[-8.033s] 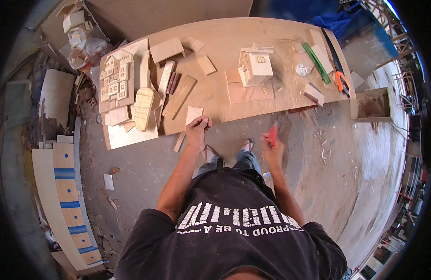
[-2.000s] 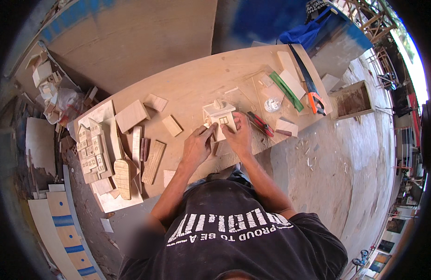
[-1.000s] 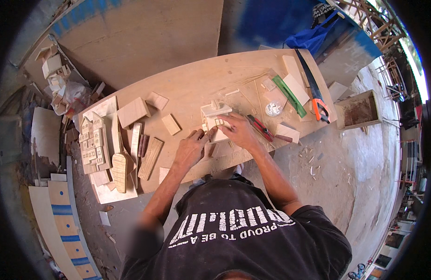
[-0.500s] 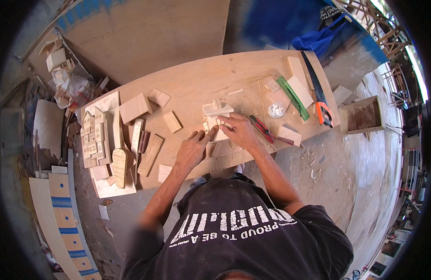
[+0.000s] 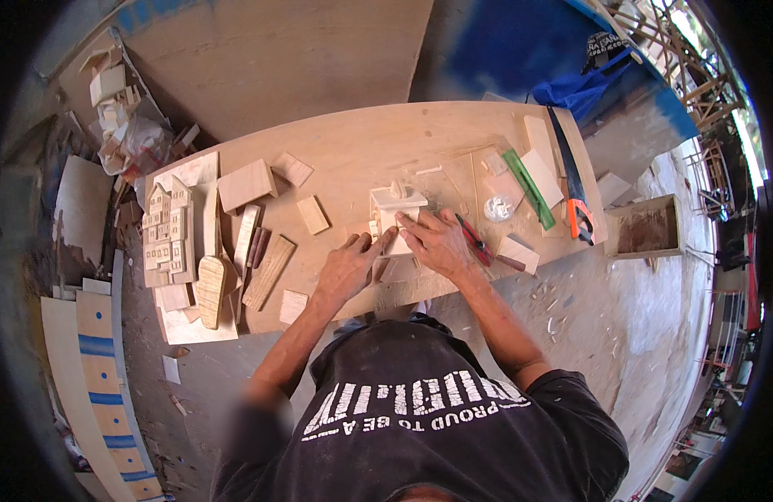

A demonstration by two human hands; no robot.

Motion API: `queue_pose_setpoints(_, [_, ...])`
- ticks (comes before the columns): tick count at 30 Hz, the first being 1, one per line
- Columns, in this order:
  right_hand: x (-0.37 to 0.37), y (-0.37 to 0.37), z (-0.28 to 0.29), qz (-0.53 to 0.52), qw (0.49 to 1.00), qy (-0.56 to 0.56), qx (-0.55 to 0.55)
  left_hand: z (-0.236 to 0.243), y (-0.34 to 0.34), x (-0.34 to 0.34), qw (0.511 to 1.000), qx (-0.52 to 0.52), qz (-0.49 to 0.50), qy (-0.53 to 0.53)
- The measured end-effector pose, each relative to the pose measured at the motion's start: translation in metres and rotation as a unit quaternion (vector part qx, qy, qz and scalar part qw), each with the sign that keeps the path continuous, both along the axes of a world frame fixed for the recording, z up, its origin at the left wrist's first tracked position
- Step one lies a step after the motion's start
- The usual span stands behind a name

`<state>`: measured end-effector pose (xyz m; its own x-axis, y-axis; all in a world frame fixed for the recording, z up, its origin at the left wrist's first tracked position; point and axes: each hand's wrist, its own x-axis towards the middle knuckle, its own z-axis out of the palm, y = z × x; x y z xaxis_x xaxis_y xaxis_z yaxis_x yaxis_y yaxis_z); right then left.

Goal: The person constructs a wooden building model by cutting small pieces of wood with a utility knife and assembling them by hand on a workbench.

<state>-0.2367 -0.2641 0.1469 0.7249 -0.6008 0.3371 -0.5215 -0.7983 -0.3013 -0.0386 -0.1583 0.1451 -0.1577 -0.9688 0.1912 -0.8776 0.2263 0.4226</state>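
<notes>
A small pale wooden model house stands at the table's front middle, with a flat overhanging top and a little raised piece on it. My left hand is at its lower left; the index finger reaches onto its front face and the other fingers are curled. From the right, my right hand presses its fingertips on the same face, so the model is held between both hands. Whether a tiny part sits under the fingertips cannot be made out. Just right of my right hand lie red-and-black pliers.
A larger wooden house facade lies at the left, near several wood blocks and a paddle-shaped piece. On the right are a green ruler, a small tub of white stuff and an orange-handled saw.
The whole view has shifted slightly, with the table sitting lower in the picture. Both hands remain on the model; the right fingers have changed position a little on its face.
</notes>
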Motion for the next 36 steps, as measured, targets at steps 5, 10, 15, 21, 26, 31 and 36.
queue_pose_setpoints(5, [-0.002,0.008,0.017,-0.063,0.99,-0.125,-0.007,-0.018,0.02,0.015,0.986,-0.05,0.107,0.119])
queue_pose_setpoints(10, [-0.015,0.034,0.022,-0.17,0.957,-0.198,0.128,-0.093,0.058,0.05,0.837,-0.013,0.374,0.4])
queue_pose_setpoints(15, [-0.004,0.062,0.001,-0.25,0.952,-0.159,0.079,-0.111,0.08,0.067,0.835,0.086,0.366,0.401])
queue_pose_setpoints(21, [0.049,0.08,0.024,-0.348,0.908,-0.082,0.219,-0.132,0.071,0.082,0.918,0.019,0.286,0.273])
queue_pose_setpoints(26, [0.06,0.082,0.011,-0.351,0.921,-0.073,0.155,-0.129,0.063,0.097,0.941,0.105,0.248,0.205])
queue_pose_setpoints(31, [0.051,0.091,0.011,-0.376,0.888,-0.156,0.214,-0.13,0.075,0.127,0.888,0.116,0.255,0.365])
queue_pose_setpoints(36, [0.02,0.101,-0.006,-0.389,0.877,-0.257,0.118,-0.1,0.099,0.143,0.87,0.142,0.296,0.369])
